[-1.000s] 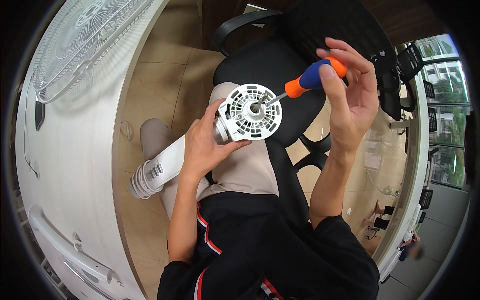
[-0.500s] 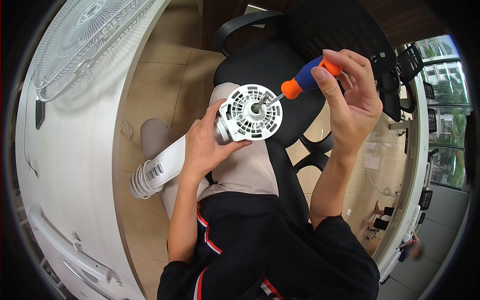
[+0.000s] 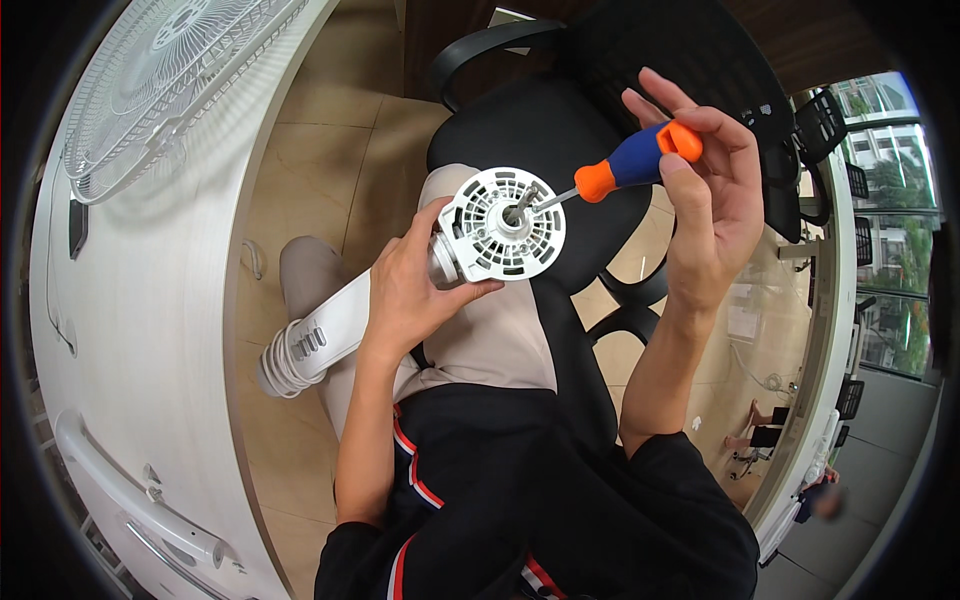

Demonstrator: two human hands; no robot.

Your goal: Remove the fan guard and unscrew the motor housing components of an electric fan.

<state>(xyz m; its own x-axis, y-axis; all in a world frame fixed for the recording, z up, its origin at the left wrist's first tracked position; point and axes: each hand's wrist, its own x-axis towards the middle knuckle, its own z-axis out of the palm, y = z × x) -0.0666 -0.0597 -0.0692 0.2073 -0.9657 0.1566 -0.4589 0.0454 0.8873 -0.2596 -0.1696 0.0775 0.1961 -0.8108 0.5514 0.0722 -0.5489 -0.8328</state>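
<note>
My left hand (image 3: 415, 275) clasps a round, slotted white plastic fan housing (image 3: 494, 243) at upper centre; at upper right, my right hand (image 3: 712, 200) pinches the handle end of a blue-and-orange screwdriver (image 3: 632, 162), slanting down-left to the housing's face.

You're in an office, looks like: black mesh chair (image 3: 545, 120) upper center, long desk (image 3: 150, 300) at left, more chairs (image 3: 820, 122) by tall windows (image 3: 896, 165) upper right.
</note>
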